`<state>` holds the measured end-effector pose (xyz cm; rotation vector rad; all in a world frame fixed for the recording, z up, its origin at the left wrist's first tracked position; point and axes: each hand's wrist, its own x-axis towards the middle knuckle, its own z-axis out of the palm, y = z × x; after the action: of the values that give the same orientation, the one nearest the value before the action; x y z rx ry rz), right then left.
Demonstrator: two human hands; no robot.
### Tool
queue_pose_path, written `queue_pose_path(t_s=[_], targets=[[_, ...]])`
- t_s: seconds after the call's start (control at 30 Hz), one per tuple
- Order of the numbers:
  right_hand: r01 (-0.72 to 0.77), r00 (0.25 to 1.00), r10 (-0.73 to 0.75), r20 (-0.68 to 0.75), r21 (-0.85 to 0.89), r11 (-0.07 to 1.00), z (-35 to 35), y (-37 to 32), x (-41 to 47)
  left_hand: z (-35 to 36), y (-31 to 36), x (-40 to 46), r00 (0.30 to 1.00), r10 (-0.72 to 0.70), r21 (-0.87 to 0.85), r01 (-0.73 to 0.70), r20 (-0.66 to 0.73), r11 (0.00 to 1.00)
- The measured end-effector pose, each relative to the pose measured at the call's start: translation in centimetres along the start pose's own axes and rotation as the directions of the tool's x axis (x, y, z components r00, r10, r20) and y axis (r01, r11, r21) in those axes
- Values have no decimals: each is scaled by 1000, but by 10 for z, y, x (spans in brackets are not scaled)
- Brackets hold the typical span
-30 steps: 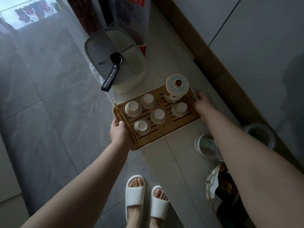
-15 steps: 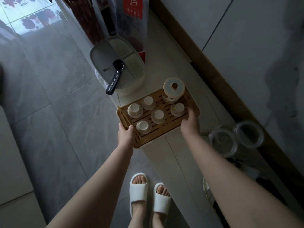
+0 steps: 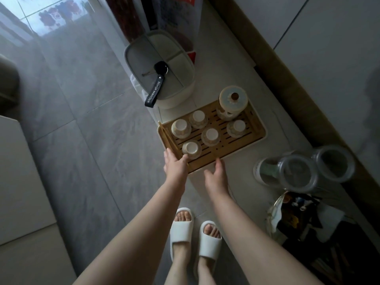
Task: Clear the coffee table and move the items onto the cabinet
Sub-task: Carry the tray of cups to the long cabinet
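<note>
A bamboo tea tray [image 3: 244, 140] lies flat on the pale cabinet top [image 3: 226, 64]. On it stand several upturned small cups [image 3: 211, 135] and a lidded ceramic tea vessel [image 3: 233, 100] at its far corner. My left hand [image 3: 175, 166] rests at the tray's near left corner, fingertips loosely touching the rim beside the nearest cup [image 3: 191, 149]. My right hand [image 3: 216, 175] hovers just off the tray's near edge, fingers apart and holding nothing.
A white lidded box [image 3: 164, 58] with a key on a black strap [image 3: 155, 91] stands beyond the tray, hanging over the cabinet edge. Printed bags [image 3: 178, 19] stand behind it. Clear jars [image 3: 296, 173] and a crumpled packet [image 3: 294, 212] sit to the right. Grey tiled floor lies left.
My right hand has let go of the tray's right side and drawn back to its near edge. My left hand's grip on the corner has loosened. The tray now lies still on the cabinet.
</note>
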<state>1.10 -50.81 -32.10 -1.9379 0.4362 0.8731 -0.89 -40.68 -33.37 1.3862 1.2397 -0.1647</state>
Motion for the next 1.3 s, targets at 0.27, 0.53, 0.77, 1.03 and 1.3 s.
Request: queue_pose_path(t_s=[0.27, 0.53, 0.77, 1.03, 1.3], targets=[[-12, 998, 15, -56, 70, 997, -19, -12, 17, 20, 10, -4, 998, 9, -35, -7, 59, 999], [-31, 998, 32, -47, 30, 999, -23, -14, 10, 11, 14, -10, 990, 75, 210, -98, 116, 973], [35, 999, -31, 18, -320, 947, -44, -34, -37, -14, 24, -64, 991, 53, 374, -97, 126, 922], [252, 967, -174, 188, -594, 764, -72, -69, -121, -63, 42, -153, 985, -8, 585, -98, 175, 805], [440, 898, -219, 382, -779, 446, -72, -90, -215, -139, 38, -245, 998, -8, 702, -42, 68, 710]])
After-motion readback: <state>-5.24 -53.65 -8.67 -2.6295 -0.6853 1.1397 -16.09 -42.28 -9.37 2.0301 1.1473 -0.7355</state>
